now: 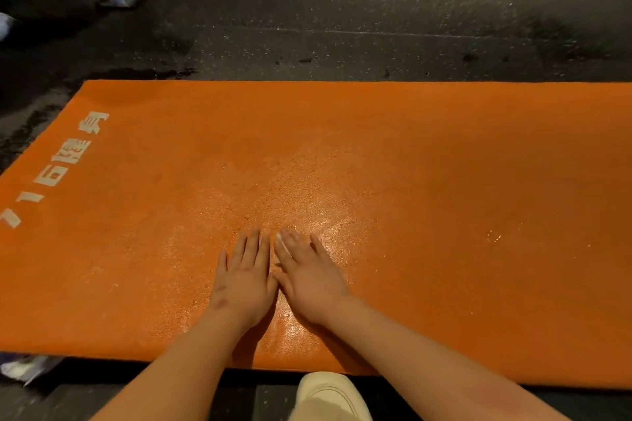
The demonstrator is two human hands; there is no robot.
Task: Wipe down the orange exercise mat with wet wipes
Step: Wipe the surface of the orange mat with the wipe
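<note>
- I see the orange mat [444, 181] filling mid-frame, grainy and glossy-wet at centre (white lettering [56, 169] at left).
- My left hand [244, 280] lies flat on it, fingers straight.
- My right hand [307, 277] presses a white wipe [282, 243], fingers straight.

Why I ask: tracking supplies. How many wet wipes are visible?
1: a white wet wipe peeks from under the right hand on the orange exercise mat; others may be hidden underneath.
</note>
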